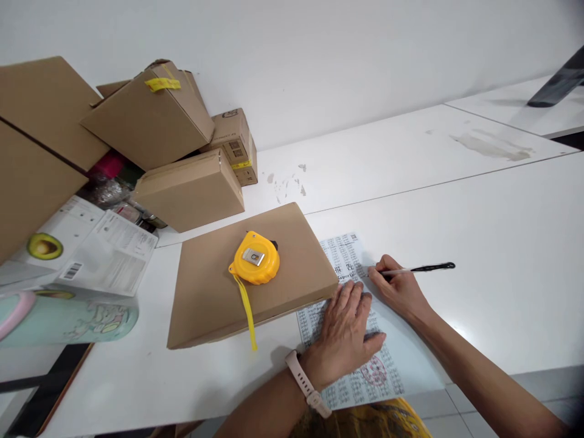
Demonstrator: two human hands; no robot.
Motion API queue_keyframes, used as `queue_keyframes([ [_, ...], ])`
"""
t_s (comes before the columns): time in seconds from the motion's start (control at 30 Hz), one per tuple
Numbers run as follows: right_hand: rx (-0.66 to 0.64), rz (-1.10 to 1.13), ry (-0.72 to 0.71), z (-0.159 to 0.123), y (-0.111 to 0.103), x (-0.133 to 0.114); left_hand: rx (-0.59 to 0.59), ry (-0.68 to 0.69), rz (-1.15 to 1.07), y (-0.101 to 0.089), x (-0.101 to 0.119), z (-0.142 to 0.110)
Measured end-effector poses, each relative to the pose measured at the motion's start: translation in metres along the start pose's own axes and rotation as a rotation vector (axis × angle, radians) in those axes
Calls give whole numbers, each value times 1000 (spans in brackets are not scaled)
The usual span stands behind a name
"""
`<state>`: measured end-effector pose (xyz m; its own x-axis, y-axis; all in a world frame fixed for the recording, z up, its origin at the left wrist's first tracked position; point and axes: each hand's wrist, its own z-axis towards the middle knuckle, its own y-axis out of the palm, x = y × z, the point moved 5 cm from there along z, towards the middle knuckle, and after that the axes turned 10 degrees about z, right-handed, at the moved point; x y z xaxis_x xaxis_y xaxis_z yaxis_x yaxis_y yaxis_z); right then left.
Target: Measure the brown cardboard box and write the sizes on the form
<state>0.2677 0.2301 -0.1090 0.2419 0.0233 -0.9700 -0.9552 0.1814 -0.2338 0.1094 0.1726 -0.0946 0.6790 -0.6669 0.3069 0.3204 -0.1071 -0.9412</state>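
Observation:
A printed paper (383,359) with rows of dark characters, the word "Report" and a red round stamp lies on the white table. My left hand (344,328) rests flat on it, fingers stretched out, a pale watch strap (303,380) round the wrist. Just right of the printed text, my right hand (401,289) is closed around a slim pen (433,267) with a black end, its tip hidden by the fingers. Left of the paper sits a flat cardboard box (210,286), which partly covers the sheet. On that box lies a yellow tape measure (256,257), its tape end hanging over the front edge.
Several cardboard boxes (191,188) are stacked at the back left against the wall. A white carton with an avocado picture (45,246) and a mint bottle (100,316) stand at the left. A dark object (556,79) is at the far right.

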Motion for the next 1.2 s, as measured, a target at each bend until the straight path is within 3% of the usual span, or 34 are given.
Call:
queue_keyframes([
  [1.2,17,0,-8,0,-1,-5,-18,-1,-1,-1,0,0],
])
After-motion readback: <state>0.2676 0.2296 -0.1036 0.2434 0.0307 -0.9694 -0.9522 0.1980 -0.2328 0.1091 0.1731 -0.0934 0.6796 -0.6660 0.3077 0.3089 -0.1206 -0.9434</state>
